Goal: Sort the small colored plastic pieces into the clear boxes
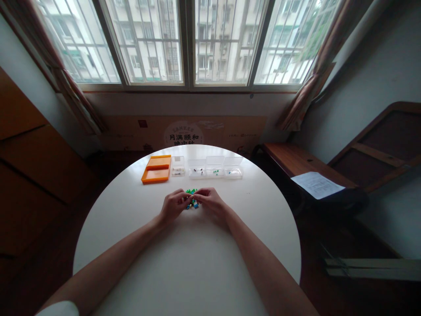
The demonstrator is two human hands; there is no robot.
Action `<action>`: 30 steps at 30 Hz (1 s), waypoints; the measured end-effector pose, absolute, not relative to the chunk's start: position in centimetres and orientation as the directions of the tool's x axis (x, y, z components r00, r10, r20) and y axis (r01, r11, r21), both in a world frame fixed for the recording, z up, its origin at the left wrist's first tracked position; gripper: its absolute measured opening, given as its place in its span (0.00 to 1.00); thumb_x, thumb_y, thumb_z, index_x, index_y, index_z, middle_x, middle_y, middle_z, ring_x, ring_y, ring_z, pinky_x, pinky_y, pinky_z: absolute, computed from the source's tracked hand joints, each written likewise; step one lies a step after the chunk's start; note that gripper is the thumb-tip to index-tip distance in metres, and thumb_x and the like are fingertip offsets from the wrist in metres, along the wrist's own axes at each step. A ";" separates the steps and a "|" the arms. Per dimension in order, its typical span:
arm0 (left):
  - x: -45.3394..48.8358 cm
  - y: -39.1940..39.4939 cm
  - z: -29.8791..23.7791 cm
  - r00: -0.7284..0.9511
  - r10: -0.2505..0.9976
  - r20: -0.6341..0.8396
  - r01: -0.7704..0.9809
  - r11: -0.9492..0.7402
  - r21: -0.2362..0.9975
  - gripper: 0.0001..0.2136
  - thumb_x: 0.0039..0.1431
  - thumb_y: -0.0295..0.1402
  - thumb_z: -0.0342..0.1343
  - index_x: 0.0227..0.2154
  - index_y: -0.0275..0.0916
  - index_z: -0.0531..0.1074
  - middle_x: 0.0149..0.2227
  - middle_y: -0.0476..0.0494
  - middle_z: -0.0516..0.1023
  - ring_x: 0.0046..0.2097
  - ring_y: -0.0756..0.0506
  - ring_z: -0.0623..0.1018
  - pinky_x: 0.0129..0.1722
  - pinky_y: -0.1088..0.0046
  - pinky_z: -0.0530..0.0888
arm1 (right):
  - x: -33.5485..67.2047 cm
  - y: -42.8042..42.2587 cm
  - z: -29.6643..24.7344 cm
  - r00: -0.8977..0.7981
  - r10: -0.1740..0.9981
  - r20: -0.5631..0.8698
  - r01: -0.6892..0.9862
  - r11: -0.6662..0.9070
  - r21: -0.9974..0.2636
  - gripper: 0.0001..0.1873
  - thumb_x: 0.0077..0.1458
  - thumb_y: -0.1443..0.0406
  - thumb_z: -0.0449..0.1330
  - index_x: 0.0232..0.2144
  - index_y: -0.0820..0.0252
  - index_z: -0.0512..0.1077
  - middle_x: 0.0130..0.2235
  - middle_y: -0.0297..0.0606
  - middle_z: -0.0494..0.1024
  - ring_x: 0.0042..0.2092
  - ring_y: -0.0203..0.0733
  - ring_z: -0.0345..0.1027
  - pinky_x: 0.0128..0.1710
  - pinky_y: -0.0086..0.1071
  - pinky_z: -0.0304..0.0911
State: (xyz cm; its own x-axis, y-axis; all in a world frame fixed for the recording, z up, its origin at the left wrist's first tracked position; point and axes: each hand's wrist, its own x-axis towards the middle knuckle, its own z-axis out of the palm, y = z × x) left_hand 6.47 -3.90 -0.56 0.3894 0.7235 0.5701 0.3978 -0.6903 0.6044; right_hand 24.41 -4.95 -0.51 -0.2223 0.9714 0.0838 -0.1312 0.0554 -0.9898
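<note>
In the head view, a cluster of small green and blue building bricks [192,192] with a few tan bits is between my hands, near the table's middle. My left hand [173,204] is closed at its left side, thumb and index finger pinched. From the right, my right hand [210,199] pinches at the same spot, its fingertips meeting those of the left. The cluster seems to rest on or just above the white table; I cannot tell which. Whatever tiny piece lies between the fingertips is too small to make out.
Beyond my hands lie an orange two-part tray [156,179], a small clear box [178,174] and a clear divided case [215,176] holding tiny dark and green pieces. They stand on a round white table [131,254]. Printed paper [317,185] lies on a wooden bench [296,160] at right.
</note>
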 end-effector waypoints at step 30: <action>6.3 -3.7 -0.8 0.415 0.715 0.563 0.414 -0.699 0.582 0.09 0.56 0.38 0.55 0.32 0.38 0.76 0.26 0.49 0.71 0.24 0.55 0.68 0.26 0.80 0.67 | 24.3 -4.7 -1.0 -0.222 0.971 0.090 -0.138 0.060 -0.989 0.17 0.36 0.57 0.68 0.26 0.66 0.75 0.22 0.34 0.73 0.24 0.32 0.63 0.26 0.28 0.58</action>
State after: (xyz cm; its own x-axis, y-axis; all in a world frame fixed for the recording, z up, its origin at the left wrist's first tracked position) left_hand 6.29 -3.74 -0.80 0.4150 0.7146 0.5631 0.4142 -0.6995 0.5824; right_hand 24.34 -4.73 -1.01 -0.2223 0.9708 0.0897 -0.1381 0.0598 -0.9886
